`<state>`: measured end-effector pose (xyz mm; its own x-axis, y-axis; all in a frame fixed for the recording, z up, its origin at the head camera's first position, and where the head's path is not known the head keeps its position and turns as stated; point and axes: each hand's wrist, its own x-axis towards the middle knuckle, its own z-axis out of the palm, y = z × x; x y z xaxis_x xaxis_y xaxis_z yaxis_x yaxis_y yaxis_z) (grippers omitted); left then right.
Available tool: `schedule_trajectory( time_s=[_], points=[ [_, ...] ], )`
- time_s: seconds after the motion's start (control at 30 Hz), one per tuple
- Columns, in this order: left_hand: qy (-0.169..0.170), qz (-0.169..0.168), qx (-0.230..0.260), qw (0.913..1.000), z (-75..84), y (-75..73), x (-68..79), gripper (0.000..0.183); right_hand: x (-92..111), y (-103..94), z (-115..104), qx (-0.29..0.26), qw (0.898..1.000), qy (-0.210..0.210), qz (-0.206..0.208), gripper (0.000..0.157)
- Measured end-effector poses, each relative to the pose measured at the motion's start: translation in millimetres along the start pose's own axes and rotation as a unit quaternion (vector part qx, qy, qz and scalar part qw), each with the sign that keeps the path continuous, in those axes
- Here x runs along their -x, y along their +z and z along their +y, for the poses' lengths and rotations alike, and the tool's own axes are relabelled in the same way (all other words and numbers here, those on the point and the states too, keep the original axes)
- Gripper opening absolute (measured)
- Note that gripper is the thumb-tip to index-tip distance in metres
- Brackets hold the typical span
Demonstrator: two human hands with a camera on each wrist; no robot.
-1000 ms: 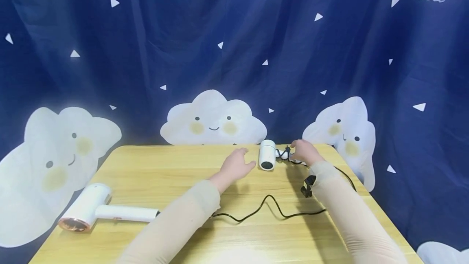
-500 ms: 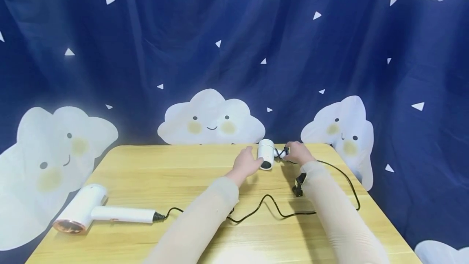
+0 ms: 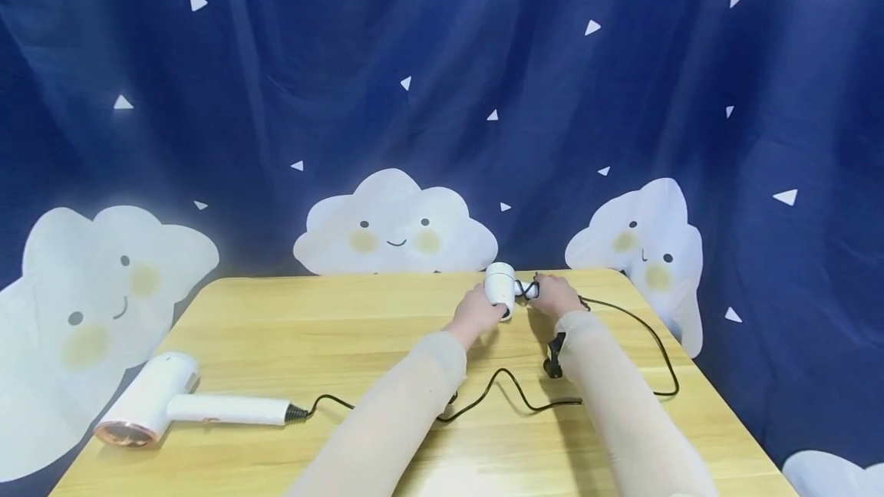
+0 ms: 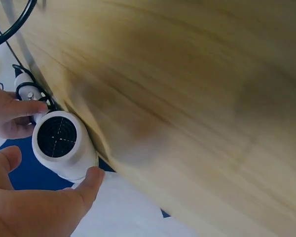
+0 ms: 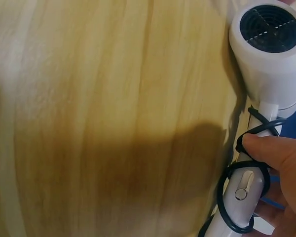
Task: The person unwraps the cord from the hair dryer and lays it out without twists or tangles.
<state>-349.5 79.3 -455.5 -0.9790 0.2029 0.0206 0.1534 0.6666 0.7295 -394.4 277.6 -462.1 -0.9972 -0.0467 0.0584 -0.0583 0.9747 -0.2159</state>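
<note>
A white hair dryer [image 3: 499, 286] with its black cord wound round the handle lies near the table's far edge. My left hand [image 3: 478, 313] straddles its barrel, thumb to one side, a fingertip against the other. In the left wrist view the dark round grille of the barrel [image 4: 76, 160] faces the camera. My right hand [image 3: 555, 296] grips the handle, thumb across the wound cord [image 5: 259, 129]; its other fingers are partly hidden behind the handle. A sliding switch [image 5: 242, 186] shows on the handle just below the thumb.
A second white hair dryer [image 3: 148, 401] with a copper-coloured rim lies at the left. Its black cord [image 3: 500, 374] snakes across the wooden table [image 3: 331, 343] below both sleeves and loops up at the right. Behind the table hangs a blue cloud-print curtain [image 3: 442, 152].
My left hand has moved right and forward onto the barrel of the far hair dryer. My right hand has shifted slightly left along the handle. The view has turned a little.
</note>
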Motion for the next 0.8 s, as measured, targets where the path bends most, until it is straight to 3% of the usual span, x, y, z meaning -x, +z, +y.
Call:
schedule_trajectory(
  time_s=[0.17,0.37,0.6,0.8],
  points=[
    [0.003,0.018,0.005,0.9998,-1.6,8.2,-0.6,0.041,6.2,-3.6,-5.1,-0.007,1.0,-0.012,-0.004,0.03],
    [-0.032,0.045,-0.007,0.9985,3.2,6.8,2.7,0.056,6.5,-5.5,-11.7,0.014,1.0,-0.026,-0.007,0.027],
    [-0.077,0.039,-0.052,0.9949,6.1,1.9,3.0,0.063,8.9,-6.6,-22.8,0.043,0.998,-0.047,-0.011,0.025],
    [-0.111,0.034,-0.043,0.9923,5.6,-0.7,10.6,0.062,17.8,-4.0,-27.6,0.063,0.995,-0.07,-0.024,0.03]
  ],
)
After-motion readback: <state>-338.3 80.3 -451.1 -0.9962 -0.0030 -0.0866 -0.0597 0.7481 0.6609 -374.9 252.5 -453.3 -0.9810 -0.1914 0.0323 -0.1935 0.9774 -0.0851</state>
